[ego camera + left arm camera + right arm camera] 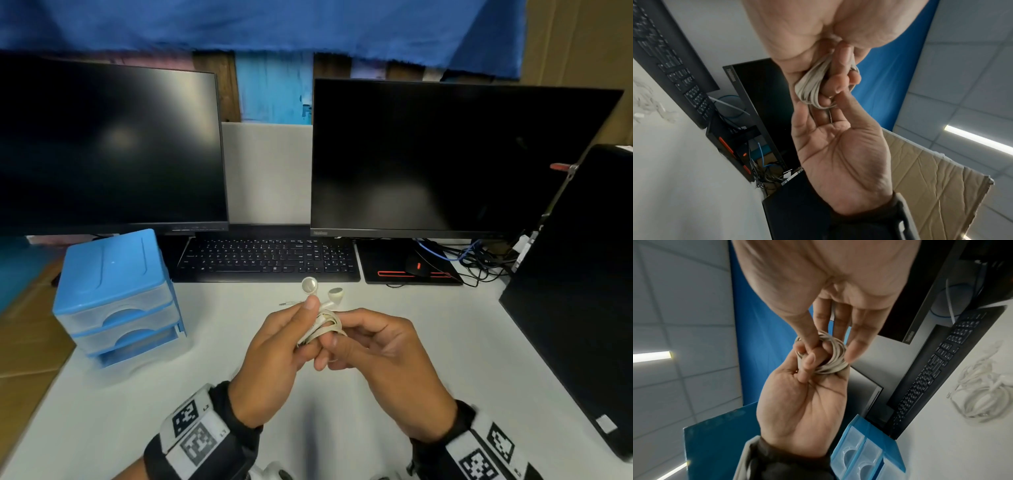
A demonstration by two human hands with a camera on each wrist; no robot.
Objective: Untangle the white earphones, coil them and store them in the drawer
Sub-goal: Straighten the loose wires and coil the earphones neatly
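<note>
The white earphones (325,325) are wound into a small coil held above the desk in the head view. Both earbuds (310,285) stick up out of the coil and the jack plug (287,303) pokes out to the left. My left hand (296,330) grips the coil, thumb on top and fingers curled beneath. My right hand (339,344) pinches the other side, with a finger tucked into the loops. The right wrist view shows the coil (831,357) between both hands. The blue three-drawer unit (116,294) stands at the left, about a hand's length away.
A black keyboard (267,260) lies just behind the hands, with two dark monitors (445,157) beyond it. A mouse on a black pad (411,270) and loose cables sit at the back right. A black case (575,294) lines the right edge of the white desk (445,342).
</note>
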